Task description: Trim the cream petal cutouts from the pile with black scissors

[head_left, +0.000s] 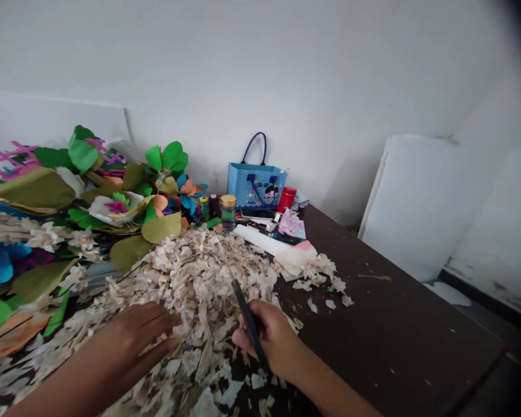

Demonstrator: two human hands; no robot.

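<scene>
My right hand (274, 340) is closed around dark scissors (248, 320) whose blades point up and away over a big heap of pale paper scraps (200, 278). My left hand (135, 339) lies on the near side of the heap, fingers curled in a pinch on a pale paper piece (161, 346). Both hands rest on the dark brown table (386, 336), a short gap between them.
Paper flowers and green leaves (82, 197) crowd the left. At the back stand a blue gift bag (255, 184), a red container (287, 198), a gold-lidded jar (228, 211), thread spools (209, 207) and a white roll (260, 238). White boards (421, 202) lean on the wall at right.
</scene>
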